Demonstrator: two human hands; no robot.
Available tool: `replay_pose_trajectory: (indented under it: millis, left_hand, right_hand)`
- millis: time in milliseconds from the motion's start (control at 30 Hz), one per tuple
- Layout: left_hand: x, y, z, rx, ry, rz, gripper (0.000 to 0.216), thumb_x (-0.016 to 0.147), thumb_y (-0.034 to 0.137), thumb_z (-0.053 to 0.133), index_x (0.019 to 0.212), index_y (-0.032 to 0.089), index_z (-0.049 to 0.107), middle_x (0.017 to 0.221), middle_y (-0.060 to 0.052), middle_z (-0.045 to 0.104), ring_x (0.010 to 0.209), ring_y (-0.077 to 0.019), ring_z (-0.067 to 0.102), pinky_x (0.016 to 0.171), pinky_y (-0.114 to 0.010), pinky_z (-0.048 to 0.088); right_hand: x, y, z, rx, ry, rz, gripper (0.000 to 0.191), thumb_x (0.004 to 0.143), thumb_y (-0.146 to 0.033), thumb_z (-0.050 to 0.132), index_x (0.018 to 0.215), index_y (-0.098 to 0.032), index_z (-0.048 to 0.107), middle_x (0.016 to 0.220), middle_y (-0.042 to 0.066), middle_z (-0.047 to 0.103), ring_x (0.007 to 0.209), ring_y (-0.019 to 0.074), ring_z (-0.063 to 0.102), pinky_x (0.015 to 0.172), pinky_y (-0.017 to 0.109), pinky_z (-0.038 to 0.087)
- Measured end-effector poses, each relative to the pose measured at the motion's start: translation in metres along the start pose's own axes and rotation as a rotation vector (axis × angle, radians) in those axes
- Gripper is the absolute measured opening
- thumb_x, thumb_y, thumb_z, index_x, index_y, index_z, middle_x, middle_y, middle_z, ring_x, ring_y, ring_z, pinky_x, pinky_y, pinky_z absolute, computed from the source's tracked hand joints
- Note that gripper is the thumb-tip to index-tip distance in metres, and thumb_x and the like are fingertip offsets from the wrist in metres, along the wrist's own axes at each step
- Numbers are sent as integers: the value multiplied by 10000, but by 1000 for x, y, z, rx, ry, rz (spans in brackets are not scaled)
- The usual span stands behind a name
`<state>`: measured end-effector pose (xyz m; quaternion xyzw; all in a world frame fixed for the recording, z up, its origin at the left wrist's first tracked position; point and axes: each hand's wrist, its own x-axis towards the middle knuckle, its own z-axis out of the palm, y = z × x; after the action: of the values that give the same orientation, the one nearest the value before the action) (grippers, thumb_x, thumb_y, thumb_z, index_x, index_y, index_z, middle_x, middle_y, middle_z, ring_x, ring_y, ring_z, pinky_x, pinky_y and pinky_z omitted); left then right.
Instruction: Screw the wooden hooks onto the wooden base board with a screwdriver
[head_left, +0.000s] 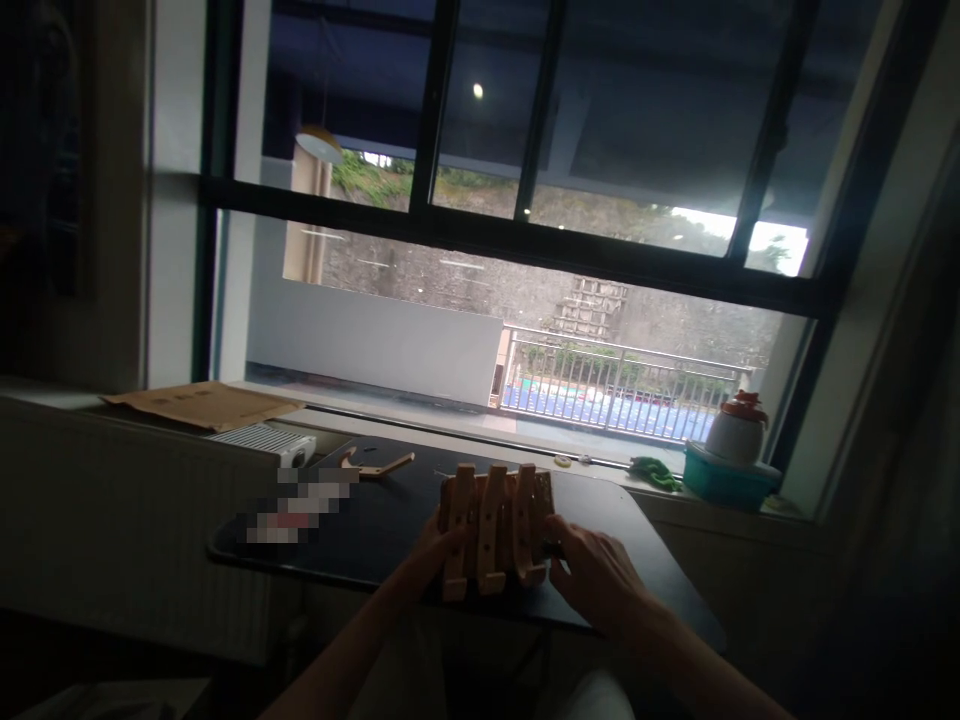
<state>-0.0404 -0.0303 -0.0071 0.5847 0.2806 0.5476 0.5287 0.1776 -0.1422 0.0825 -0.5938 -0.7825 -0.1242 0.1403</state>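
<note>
A wooden rack (491, 530) with three upright curved slats is tilted up at the front part of the dark table (600, 520). My left hand (435, 548) is closed on its left side, with the thumb across the front by the left slat. My right hand (596, 565) is at the rack's right side, fingers curled in around a small dark thing (553, 549) that I cannot make out. Further back on the table, to the left, lies a loose wooden piece (379, 467) with a curved end and an angled arm.
A white slatted device (281, 440) and a brown paper envelope (202, 402) are on the sill at the left. On the right sill are a green cloth (655, 472), a teal box (727, 480) and a white bottle (735, 437). A blurred-out patch (300, 510) covers the table's left part.
</note>
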Motion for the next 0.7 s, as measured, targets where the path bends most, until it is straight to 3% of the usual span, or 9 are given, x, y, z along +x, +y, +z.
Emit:
replay_pose_trajectory:
  millis: [133,267,467,600,700]
  left_hand:
    - [1,-1,-1,-3,5,-4,481,642,333,709,1071,153,585,1034,-86,679,981,-305,619,794,-358,517]
    - [2,-3,-1,-3,24,-37,525,618,327,730,1079,142,560,997,-90,684,953,-306,624,757,-354,521]
    - [0,2,0,-29,4,-56,472,632,308,711,1056,148,575,1005,-89,685,918,-298,638,753,-362,524]
    - [-2,4,2,-39,7,-61,463,626,296,709,1045,149,577,987,-80,689,924,-300,635,752,-356,523]
    - [-2,6,2,-39,22,-75,493,625,298,713,1065,141,556,959,-81,694,911,-305,638,744,-361,523]
  right_hand:
    - [6,-7,-7,-106,-85,-173,264,777,6,446,897,-172,599,909,70,649,789,187,602,595,262,359]
    - [5,-12,-2,-141,-138,-231,251,769,24,462,889,-147,601,896,96,646,810,205,599,632,284,376]
    - [-7,-4,10,-72,-86,-26,186,873,-163,411,922,-171,590,734,74,686,662,221,645,539,280,362]
    - [-17,2,21,37,-50,99,260,827,-191,445,1070,-212,536,747,20,695,690,202,654,539,254,374]
    - [-25,4,26,245,24,160,267,822,-197,433,1074,-220,517,764,-4,685,675,168,638,579,246,406]
